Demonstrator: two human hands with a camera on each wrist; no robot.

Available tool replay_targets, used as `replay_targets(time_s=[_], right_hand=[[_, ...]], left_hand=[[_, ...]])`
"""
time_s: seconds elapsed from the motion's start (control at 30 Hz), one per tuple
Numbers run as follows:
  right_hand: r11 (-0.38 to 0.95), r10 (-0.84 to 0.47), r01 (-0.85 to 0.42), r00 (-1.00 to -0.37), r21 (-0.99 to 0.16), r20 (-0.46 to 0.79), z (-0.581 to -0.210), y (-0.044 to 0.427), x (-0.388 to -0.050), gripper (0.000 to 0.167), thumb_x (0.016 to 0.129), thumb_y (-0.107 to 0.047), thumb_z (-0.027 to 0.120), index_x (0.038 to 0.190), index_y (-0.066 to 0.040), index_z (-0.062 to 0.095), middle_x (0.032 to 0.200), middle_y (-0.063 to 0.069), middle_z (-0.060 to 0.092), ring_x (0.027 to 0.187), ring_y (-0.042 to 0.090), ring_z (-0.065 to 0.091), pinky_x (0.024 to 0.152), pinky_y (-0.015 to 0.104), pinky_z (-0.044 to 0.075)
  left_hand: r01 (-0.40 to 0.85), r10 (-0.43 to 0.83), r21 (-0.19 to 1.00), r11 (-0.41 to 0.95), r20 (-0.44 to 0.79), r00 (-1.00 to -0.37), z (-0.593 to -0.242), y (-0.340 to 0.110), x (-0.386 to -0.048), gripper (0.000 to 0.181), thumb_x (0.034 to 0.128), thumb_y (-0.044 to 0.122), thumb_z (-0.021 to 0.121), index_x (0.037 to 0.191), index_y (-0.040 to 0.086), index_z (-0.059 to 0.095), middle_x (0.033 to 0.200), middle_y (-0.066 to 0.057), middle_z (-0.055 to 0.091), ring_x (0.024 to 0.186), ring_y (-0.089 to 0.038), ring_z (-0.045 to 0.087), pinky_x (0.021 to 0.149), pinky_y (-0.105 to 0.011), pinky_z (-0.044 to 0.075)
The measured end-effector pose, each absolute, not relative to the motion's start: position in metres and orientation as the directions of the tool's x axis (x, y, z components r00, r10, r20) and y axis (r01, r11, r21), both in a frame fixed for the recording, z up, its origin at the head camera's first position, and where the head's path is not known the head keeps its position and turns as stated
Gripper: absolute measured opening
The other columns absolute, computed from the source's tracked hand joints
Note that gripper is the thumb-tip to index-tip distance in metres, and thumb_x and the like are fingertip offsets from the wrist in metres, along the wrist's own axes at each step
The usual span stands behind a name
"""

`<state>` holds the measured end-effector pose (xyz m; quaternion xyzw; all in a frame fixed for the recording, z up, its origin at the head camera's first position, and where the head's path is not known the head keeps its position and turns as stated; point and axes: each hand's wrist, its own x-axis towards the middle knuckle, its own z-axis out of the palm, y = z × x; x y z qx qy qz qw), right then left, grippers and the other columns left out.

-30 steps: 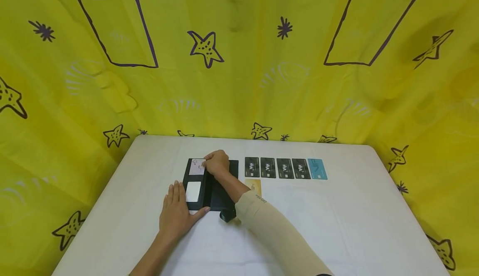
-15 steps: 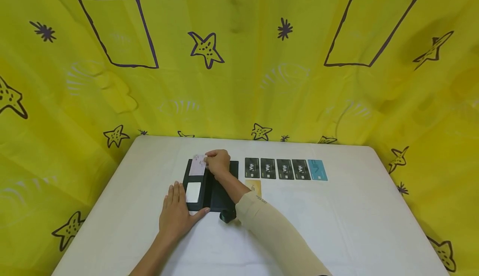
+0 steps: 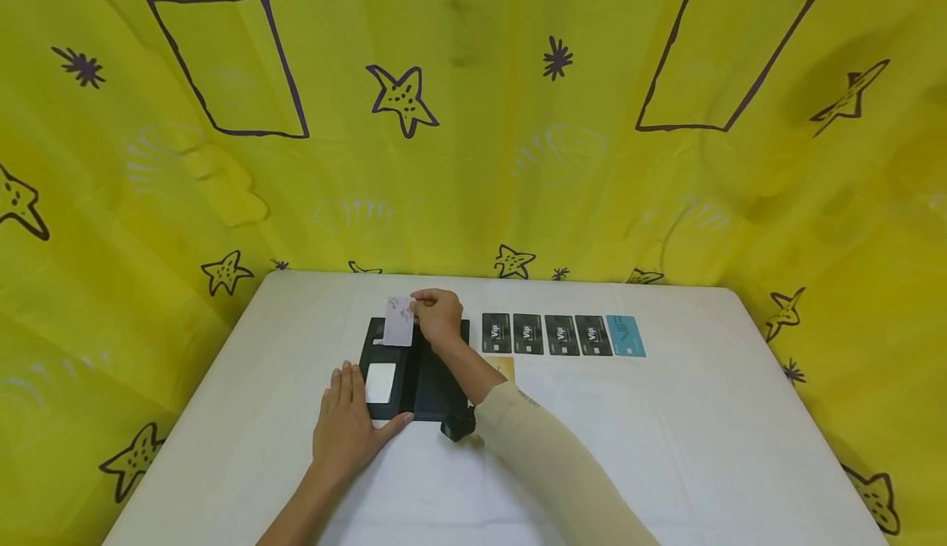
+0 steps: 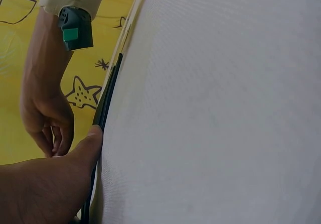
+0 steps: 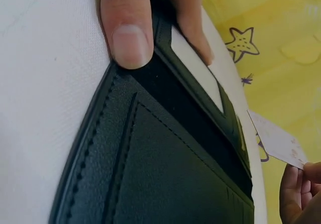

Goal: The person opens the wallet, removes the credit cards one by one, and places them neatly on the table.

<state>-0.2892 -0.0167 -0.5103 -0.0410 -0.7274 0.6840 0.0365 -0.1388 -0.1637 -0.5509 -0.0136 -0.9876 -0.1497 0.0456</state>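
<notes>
A black bifold wallet [image 3: 438, 386] lies spread flat on the white table in the head view. My right hand [image 3: 440, 316] pinches a pale pinkish card [image 3: 398, 322] by its right edge, over the wallet's upper left window. In the right wrist view the card [image 5: 276, 138] is lifted clear of the leather. My left hand [image 3: 346, 427] rests with straight fingers along the wallet's left edge, its thumb [image 5: 131, 45] on the lower border. A white insert [image 3: 381, 382] shows in the lower left window. The right forearm covers part of the wallet's right half.
Right of the wallet, several black VIP cards [image 3: 528, 334] and one blue card [image 3: 625, 335] lie in a row. Below them a gold card [image 3: 502, 367] is partly hidden by the right arm. A yellow patterned curtain [image 3: 473, 159] hangs behind the table.
The pinkish card has come up out of the upper left window, moving away and slightly right with my right hand. My left hand stays at the wallet's edge.
</notes>
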Motion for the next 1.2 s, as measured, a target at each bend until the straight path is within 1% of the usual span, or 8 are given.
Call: replay_targets(time_s=[0.27,0.4,0.53,0.57,0.7,0.83,1.0,1.2], right_hand=[[0.11,0.083,-0.014,-0.996,-0.994,0.023,-0.502,-0.005,-0.276,0.01,0.097,0.0,0.072,0.103,0.0,0.08,0.088,0.008,0.07,0.076,0.019,0.066,0.069,0.027,0.061],[0.087,0.05,-0.026,-0.998,-0.996,0.03,-0.497,0.002,-0.267,0.011,0.097,0.0,0.072,0.103,0.001,0.08,0.088,0.008,0.07,0.079,0.024,0.069,0.072,0.033,0.063],[0.049,0.014,-0.02,-1.0,-0.999,0.021,-0.493,0.009,-0.258,0.011,0.097,0.001,0.071,0.104,0.003,0.079,0.088,0.008,0.07,0.078,0.02,0.069,0.077,0.039,0.064],[0.042,0.006,-0.018,-1.0,-0.999,0.018,-0.492,0.011,-0.256,0.012,0.098,0.001,0.071,0.105,0.003,0.079,0.088,0.008,0.069,0.077,0.018,0.068,0.078,0.04,0.064],[0.015,-0.017,-0.017,-1.0,-1.0,0.016,-0.489,0.021,-0.248,0.012,0.098,0.0,0.071,0.106,0.004,0.079,0.09,0.01,0.07,0.077,0.017,0.069,0.082,0.048,0.063],[0.018,-0.037,0.001,-0.999,-1.0,-0.002,-0.488,0.029,-0.24,0.013,0.099,-0.002,0.07,0.108,0.003,0.079,0.093,0.01,0.072,0.079,0.018,0.068,0.085,0.05,0.063],[0.0,-0.051,0.015,-0.999,-1.0,-0.015,-0.49,0.037,-0.231,0.016,0.1,-0.003,0.07,0.112,0.004,0.077,0.098,0.011,0.073,0.083,0.02,0.069,0.088,0.051,0.061],[-0.009,-0.055,0.021,-0.998,-1.0,-0.021,-0.491,0.048,-0.223,0.017,0.101,-0.005,0.07,0.114,0.003,0.077,0.102,0.013,0.073,0.085,0.022,0.069,0.087,0.044,0.063]], left_hand=[[0.032,0.01,0.286,0.958,0.077,-0.997,-0.549,-0.166,-0.138,0.123,0.0831,0.066,0.078,0.156,-0.02,0.026,0.164,-0.037,0.024,0.153,-0.052,0.022,0.123,-0.062,0.023],[0.024,0.001,0.286,0.958,0.077,-0.997,-0.548,-0.166,-0.138,0.123,0.0825,0.064,0.079,0.156,-0.02,0.026,0.164,-0.037,0.024,0.153,-0.052,0.022,0.122,-0.062,0.023],[0.023,0.002,0.294,0.956,0.072,-0.997,-0.55,-0.166,-0.138,0.124,0.0827,0.064,0.079,0.156,-0.02,0.025,0.165,-0.037,0.023,0.154,-0.052,0.019,0.123,-0.062,0.021],[0.025,0.003,0.294,0.955,0.074,-0.997,-0.55,-0.165,-0.138,0.124,0.0827,0.064,0.079,0.156,-0.02,0.025,0.165,-0.037,0.023,0.154,-0.052,0.019,0.123,-0.062,0.022],[0.04,0.012,0.299,0.953,0.092,-0.996,-0.55,-0.165,-0.138,0.123,0.0826,0.064,0.079,0.155,-0.02,0.027,0.164,-0.038,0.025,0.153,-0.053,0.022,0.122,-0.063,0.023],[0.035,0.01,0.279,0.96,0.089,-0.996,-0.551,-0.166,-0.137,0.123,0.0825,0.065,0.079,0.155,-0.02,0.026,0.164,-0.037,0.025,0.153,-0.053,0.022,0.122,-0.063,0.024],[0.039,0.012,0.286,0.958,0.095,-0.995,-0.551,-0.166,-0.139,0.124,0.0824,0.065,0.079,0.155,-0.02,0.027,0.164,-0.038,0.025,0.153,-0.053,0.022,0.122,-0.062,0.024],[0.034,0.012,0.293,0.956,0.079,-0.997,-0.551,-0.165,-0.139,0.125,0.0826,0.067,0.078,0.155,-0.02,0.026,0.164,-0.037,0.024,0.153,-0.052,0.022,0.123,-0.062,0.023]])
